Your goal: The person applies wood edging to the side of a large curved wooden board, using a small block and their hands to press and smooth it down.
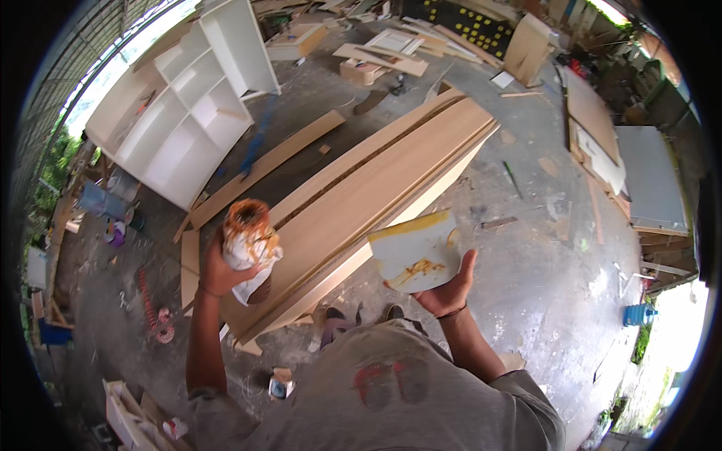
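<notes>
Over concrete floor [526,286], red-marked shirt [331,402] in view, left hand [216,269] grips container [248,239].

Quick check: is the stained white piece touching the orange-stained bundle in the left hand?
Apart. The head view shows a gap between the stained white piece in the right hand and the orange-stained bundle, with the wooden panel visible between them.
</notes>
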`<action>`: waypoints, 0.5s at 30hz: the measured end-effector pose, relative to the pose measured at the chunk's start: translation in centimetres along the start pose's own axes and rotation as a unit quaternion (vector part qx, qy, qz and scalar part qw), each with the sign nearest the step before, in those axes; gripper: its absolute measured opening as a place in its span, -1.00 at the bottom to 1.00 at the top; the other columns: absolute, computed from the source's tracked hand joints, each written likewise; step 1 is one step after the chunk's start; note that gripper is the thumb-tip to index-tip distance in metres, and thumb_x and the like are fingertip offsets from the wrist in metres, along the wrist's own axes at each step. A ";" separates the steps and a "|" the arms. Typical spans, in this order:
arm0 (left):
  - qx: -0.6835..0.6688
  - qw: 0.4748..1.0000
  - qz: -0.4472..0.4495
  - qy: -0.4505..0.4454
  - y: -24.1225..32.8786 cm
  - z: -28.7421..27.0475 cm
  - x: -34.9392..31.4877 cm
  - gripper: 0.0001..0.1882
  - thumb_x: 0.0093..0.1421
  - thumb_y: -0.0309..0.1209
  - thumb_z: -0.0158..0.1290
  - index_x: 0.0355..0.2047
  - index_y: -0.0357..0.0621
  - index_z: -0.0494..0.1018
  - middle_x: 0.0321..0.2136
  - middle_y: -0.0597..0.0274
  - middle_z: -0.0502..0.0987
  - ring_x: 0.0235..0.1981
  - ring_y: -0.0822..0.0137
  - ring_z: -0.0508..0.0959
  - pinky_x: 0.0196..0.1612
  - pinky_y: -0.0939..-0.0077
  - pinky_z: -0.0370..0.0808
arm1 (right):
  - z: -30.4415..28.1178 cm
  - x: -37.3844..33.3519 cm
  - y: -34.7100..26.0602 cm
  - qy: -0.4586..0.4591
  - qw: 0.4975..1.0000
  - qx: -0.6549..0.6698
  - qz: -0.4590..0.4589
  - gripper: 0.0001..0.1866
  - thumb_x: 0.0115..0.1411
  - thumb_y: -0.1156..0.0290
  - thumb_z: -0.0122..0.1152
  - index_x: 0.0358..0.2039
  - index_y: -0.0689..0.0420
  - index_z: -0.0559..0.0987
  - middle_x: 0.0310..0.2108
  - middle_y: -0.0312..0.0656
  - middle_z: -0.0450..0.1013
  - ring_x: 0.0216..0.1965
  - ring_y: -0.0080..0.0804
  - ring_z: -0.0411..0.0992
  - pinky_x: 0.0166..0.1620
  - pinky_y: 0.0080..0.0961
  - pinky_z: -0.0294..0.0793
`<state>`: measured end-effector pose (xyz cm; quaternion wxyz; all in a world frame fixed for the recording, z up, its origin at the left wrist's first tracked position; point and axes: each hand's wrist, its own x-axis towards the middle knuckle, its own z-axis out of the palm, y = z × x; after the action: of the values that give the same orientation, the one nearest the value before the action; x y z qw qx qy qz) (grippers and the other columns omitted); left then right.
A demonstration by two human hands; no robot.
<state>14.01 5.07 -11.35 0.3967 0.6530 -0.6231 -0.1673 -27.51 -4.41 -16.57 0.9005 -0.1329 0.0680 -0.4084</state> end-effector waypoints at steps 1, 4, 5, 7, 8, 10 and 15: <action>-0.004 1.000 -0.006 -0.027 1.5 0.3 0.7 -0.17 -0.32 -0.35 0.42 0.02 -0.21 0.32 -0.09 0.04 0.47 -0.06 0.12 0.51 0.01 0.28 0.44 | -1.0 -0.8 -1.0 -0.012 0.998 0.058 0.002 -0.12 0.10 -0.20 0.18 0.32 0.01 0.18 0.29 -0.02 0.19 0.26 0.13 0.19 0.21 0.35 0.13; -0.024 0.994 0.003 -0.109 6.3 0.7 2.4 -0.19 -0.32 -0.34 0.42 0.00 -0.21 0.34 -0.13 0.06 0.50 -0.09 0.11 0.53 -0.01 0.31 0.45 | -3.2 -2.7 -3.1 0.069 0.974 -0.213 0.022 -0.27 0.07 0.33 0.26 0.25 0.16 0.24 0.17 0.00 0.32 0.20 0.03 0.28 0.21 0.14 0.25; -0.033 0.989 -0.010 -0.141 7.5 1.2 2.6 -0.18 -0.33 -0.33 0.43 0.00 -0.22 0.34 -0.14 0.06 0.52 -0.10 0.11 0.54 -0.01 0.32 0.45 | -2.5 -2.8 -3.4 0.161 0.966 -0.200 0.025 -0.33 -0.06 0.69 0.11 0.17 0.26 0.31 0.04 -0.01 0.41 0.08 -0.06 0.38 0.13 -0.12 0.39; -0.055 0.976 -0.037 -0.207 9.5 2.5 2.8 -0.18 -0.33 -0.31 0.43 -0.01 -0.23 0.35 -0.17 0.06 0.55 -0.13 0.11 0.57 -0.02 0.32 0.45 | -2.8 -3.7 -4.7 0.156 0.947 -0.274 0.055 -0.38 -0.03 0.70 0.09 0.13 0.29 0.34 0.00 -0.03 0.43 0.02 -0.13 0.42 0.07 -0.21 0.43; -0.025 0.968 -0.036 -0.247 10.3 3.2 3.1 -0.18 -0.33 -0.30 0.43 -0.01 -0.23 0.35 -0.19 0.06 0.56 -0.14 0.10 0.57 -0.03 0.33 0.46 | -2.9 -4.1 -5.3 0.153 0.936 -0.311 0.069 -0.41 -0.02 0.70 0.09 0.11 0.30 0.36 -0.02 -0.04 0.44 -0.01 -0.16 0.44 0.04 -0.25 0.45; 0.033 0.944 -0.027 -0.327 11.7 4.3 4.4 -0.17 -0.34 -0.28 0.44 -0.01 -0.23 0.36 -0.21 0.05 0.58 -0.16 0.09 0.59 -0.04 0.33 0.46 | -2.5 -4.2 -5.5 0.164 0.926 -0.334 0.067 -0.60 0.05 0.60 0.12 -0.04 0.35 0.48 -0.19 -0.12 0.52 -0.17 -0.36 0.50 -0.11 -0.46 0.50; 0.124 0.890 -0.021 -0.438 14.4 6.7 6.2 -0.17 -0.34 -0.16 0.43 -0.05 -0.22 0.36 -0.26 -0.06 0.58 -0.18 -0.01 0.59 -0.12 0.25 0.49 | -3.1 -4.6 -5.5 0.128 0.911 -0.376 0.112 -0.73 0.17 0.47 0.12 -0.13 0.32 0.55 -0.25 -0.19 0.55 -0.23 -0.51 0.47 -0.15 -0.54 0.45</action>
<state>0.43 -1.54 -3.37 -0.0043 0.5704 -0.7353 -0.3660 -35.14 -4.98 -17.89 0.8071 -0.4000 0.3461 -0.2624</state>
